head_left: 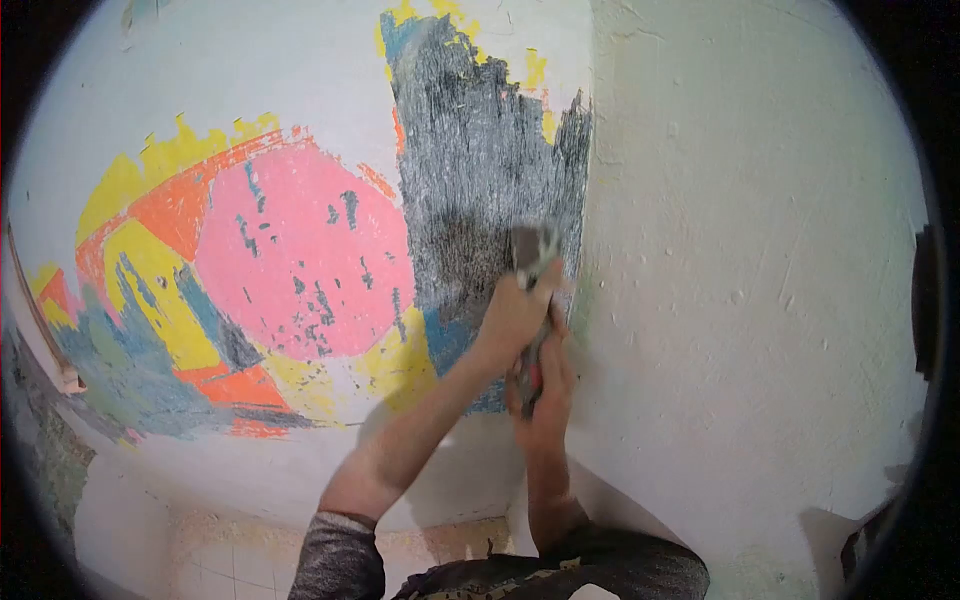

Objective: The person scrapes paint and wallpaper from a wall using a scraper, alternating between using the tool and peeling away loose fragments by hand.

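Observation:
Both hands are on a scraper (534, 378) held against the painted wall near the corner. Its dark head (525, 245) is blurred and lies over the grey-black scraped patch (470, 170). My left hand (512, 318) is closed around the upper part, just below the head. Lower down, my right hand (550, 385) wraps the handle, where a bit of red shows. The fingers partly hide the tool's middle. Left of the patch is a large pink circle (305, 250) with small chipped spots, ringed by yellow and orange paint.
A plain off-white wall (750, 250) meets the painted one at a corner just right of my hands. Rubble or dust lies along the pale floor (240, 560) below. A dark object (927, 300) stands at the far right edge.

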